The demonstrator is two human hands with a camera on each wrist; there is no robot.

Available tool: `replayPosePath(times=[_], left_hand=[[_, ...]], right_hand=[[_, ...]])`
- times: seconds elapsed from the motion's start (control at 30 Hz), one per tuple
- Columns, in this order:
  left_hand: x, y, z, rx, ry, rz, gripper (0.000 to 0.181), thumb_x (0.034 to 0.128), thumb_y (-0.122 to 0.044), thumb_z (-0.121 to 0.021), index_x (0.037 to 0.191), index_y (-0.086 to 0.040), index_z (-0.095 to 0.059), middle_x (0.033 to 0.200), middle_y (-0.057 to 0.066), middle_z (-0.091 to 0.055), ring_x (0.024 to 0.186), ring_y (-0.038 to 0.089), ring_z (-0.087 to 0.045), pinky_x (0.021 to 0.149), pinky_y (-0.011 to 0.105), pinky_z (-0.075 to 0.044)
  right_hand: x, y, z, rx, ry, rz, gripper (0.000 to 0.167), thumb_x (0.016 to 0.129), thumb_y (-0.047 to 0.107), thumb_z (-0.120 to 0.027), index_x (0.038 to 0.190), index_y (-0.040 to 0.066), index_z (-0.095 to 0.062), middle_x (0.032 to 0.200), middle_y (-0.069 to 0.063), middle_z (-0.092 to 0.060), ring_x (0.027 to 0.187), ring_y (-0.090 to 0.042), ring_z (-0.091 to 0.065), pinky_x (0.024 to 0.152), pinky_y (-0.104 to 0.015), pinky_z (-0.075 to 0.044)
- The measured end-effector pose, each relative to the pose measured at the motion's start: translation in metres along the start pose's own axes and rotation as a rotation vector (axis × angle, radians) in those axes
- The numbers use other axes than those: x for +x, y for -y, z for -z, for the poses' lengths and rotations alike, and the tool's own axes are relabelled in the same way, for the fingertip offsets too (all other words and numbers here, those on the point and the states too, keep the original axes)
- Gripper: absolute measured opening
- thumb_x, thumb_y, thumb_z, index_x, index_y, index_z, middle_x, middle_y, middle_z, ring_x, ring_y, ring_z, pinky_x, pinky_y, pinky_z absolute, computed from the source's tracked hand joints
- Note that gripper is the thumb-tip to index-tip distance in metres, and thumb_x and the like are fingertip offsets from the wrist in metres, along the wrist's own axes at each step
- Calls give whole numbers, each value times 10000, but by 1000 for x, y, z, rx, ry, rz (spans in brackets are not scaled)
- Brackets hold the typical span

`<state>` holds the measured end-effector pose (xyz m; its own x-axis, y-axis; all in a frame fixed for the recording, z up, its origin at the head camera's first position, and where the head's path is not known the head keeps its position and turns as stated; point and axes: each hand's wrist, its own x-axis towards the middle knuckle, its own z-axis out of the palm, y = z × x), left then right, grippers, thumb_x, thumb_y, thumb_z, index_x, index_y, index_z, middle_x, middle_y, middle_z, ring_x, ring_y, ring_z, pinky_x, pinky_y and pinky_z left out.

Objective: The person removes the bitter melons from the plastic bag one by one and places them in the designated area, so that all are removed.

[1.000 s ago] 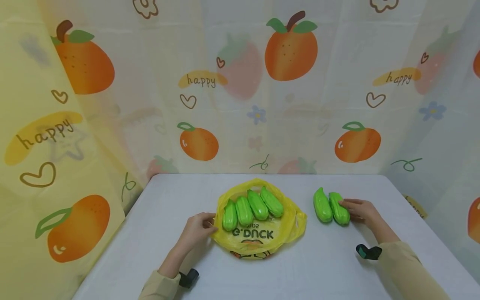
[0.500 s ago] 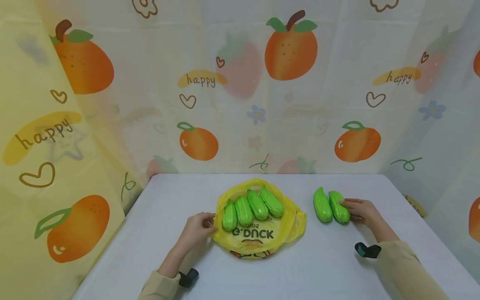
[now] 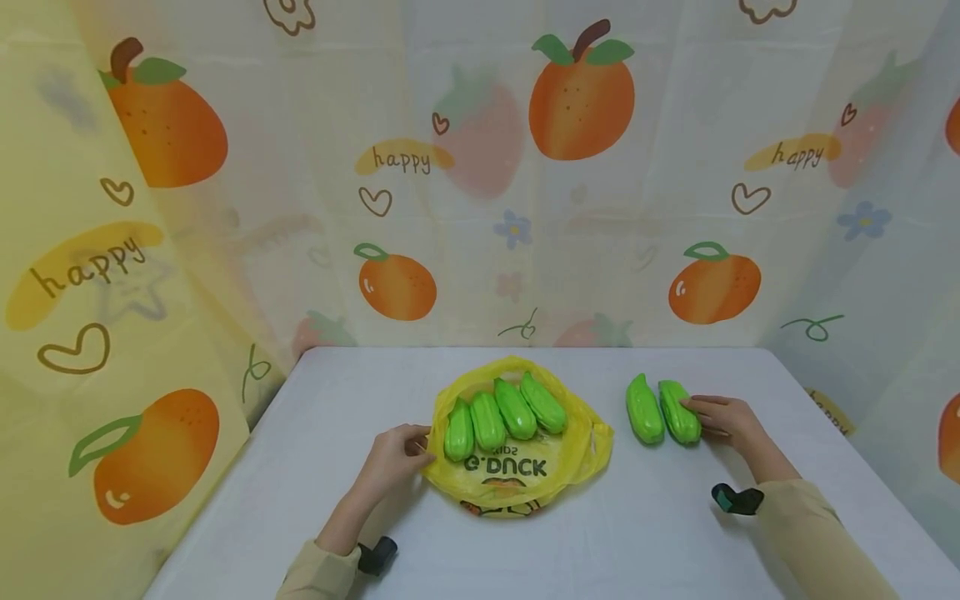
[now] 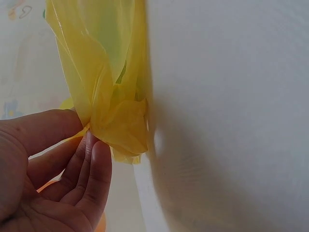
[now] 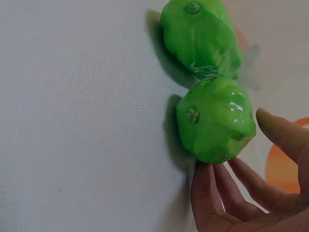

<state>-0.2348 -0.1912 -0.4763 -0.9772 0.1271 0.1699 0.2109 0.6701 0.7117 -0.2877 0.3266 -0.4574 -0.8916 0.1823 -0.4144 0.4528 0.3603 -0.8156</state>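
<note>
A yellow plastic bag [image 3: 558,492] lies spread open on the table, with several glossy green ridged vegetables [image 3: 489,422] in its mouth. My left hand [image 3: 395,460] is at the bag's left edge; in the left wrist view, thumb and fingers pinch the gathered yellow film [image 4: 118,123]. To the right of the bag are two more such vegetables, side by side. My right hand [image 3: 726,423] is at the nearer one [image 3: 678,412], with thumb [image 5: 277,128] and fingers on either side of it in the right wrist view. The other green vegetable [image 3: 645,410] lies just left of it.
The table [image 3: 600,550] has a white cover, with its far edge against a fruit-printed curtain [image 3: 480,275]. Printed curtains also close in both sides. A black wrist device [image 3: 377,556] sits on the left wrist, another [image 3: 737,499] on the right.
The rightmost green vegetable has shifted slightly to the right and turned a little, with my right hand at it. My left hand and the bag stay put.
</note>
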Motion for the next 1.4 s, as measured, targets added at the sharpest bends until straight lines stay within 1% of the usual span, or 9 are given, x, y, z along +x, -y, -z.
replayPosePath(times=[0.1, 0.3, 0.43, 0.6, 0.83, 1.0, 1.13, 1.3, 1.4], left_hand=[[1, 0, 1, 4, -3, -1, 371, 752, -51, -760, 1112, -12, -681, 875, 33, -674, 755, 113, -624, 661, 236, -520], [1, -1, 1, 7, -2, 1, 369, 751, -50, -760, 1109, -10, -682, 871, 32, -676, 750, 111, -622, 659, 232, -519], [0, -2, 1, 4, 2, 6, 369, 752, -48, -759, 1111, -7, -680, 875, 35, -675, 753, 113, -621, 657, 232, -519], [-1, -2, 1, -5, 6, 12, 370, 753, -44, -756, 1113, -5, -678, 880, 39, -675, 758, 121, -624, 655, 233, -520], [1, 0, 0, -6, -1, 1, 372, 751, -43, -759, 1113, -7, -679, 881, 37, -675, 757, 121, -627, 656, 227, -519], [1, 0, 1, -4, -3, -11, 372, 746, -40, -758, 1107, -1, -679, 878, 39, -673, 749, 126, -625, 647, 226, -515], [1, 0, 0, 1, -2, -4, 371, 751, -41, -757, 1112, -9, -680, 879, 35, -674, 755, 119, -624, 655, 223, -515], [0, -1, 0, -9, 2, 2, 369, 751, -38, -754, 1111, -6, -679, 880, 41, -675, 759, 125, -625, 655, 228, -517], [0, -2, 0, -7, 2, 6, 372, 755, -40, -755, 1117, -6, -676, 882, 39, -673, 760, 120, -623, 657, 226, -518]], right_hand=[[-2, 0, 4, -9, -4, 9, 826, 890, 467, -583, 1441, -71, -285, 1478, -305, -262, 1266, -382, -431, 1009, -428, -443], [-11, 5, 15, -34, -10, 70, 790, 919, 461, -539, 1432, -86, -290, 1472, -302, -282, 1162, -322, -537, 894, -333, -526], [-19, 12, 19, -72, -40, 138, 797, 920, 487, -520, 1423, -93, -307, 1462, -313, -301, 1189, -354, -536, 848, -299, -543], [-25, 24, 16, -132, -68, 228, 792, 930, 521, -481, 1422, -80, -325, 1437, -319, -344, 1226, -393, -494, 871, -322, -530], [-33, 47, 1, -144, -57, 304, 782, 933, 533, -467, 1427, -57, -332, 1414, -311, -388, 1250, -407, -469, 911, -354, -500], [-38, 59, -12, -129, -13, 347, 762, 933, 531, -473, 1432, -31, -345, 1418, -290, -403, 1257, -397, -473, 949, -385, -472], [-41, 69, -25, -92, 25, 361, 741, 931, 524, -486, 1435, -3, -357, 1426, -264, -410, 1265, -374, -477, 961, -377, -469], [-43, 79, -41, -41, 62, 368, 694, 932, 468, -530, 1421, -3, -382, 1409, -250, -443, 1238, -341, -511, 960, -364, -482], [-42, 83, -51, -30, 82, 369, 676, 929, 444, -552, 1408, -7, -398, 1397, -244, -462, 1217, -324, -537, 947, -354, -495]])
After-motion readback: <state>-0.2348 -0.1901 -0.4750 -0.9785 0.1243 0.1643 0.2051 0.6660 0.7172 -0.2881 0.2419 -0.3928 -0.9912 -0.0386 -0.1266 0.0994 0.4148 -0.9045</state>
